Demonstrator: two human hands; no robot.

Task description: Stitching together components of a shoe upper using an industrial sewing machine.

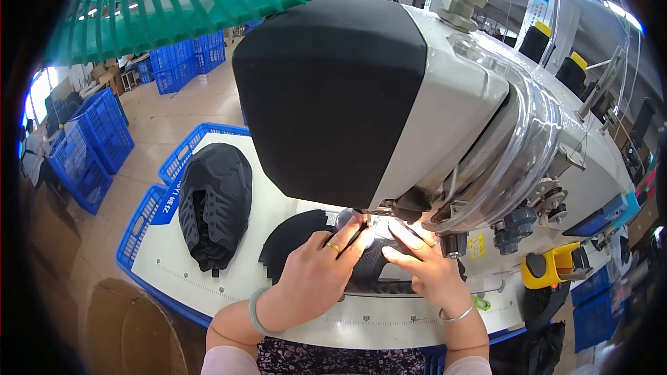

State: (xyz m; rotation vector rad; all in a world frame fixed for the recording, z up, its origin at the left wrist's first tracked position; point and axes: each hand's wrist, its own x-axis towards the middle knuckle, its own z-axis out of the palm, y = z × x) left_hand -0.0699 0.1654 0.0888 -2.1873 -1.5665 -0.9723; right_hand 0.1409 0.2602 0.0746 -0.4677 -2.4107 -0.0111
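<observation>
A black shoe upper piece (368, 267) lies on the white sewing table (156, 253) under the lit needle area of a sewing machine (451, 118). My left hand (316, 274) lies over its left part, fingers stretched toward the needle and fingertips pressing down. From the other side, my right hand (432, 274) rests with its fingers spread on the piece, close to the needle. Both hands look open, guiding the material flat between them. The needle tip is lost in glare and behind my fingers. To the left sits a stack of black shoe uppers (215, 205).
The machine's large black cover (330, 97) hangs above my hands. A yellow holder (552, 264) and small green thread snips (481, 303) lie at the right. Blue crates (104, 139) stand on the floor, and a cardboard box (132, 326) is at the lower left.
</observation>
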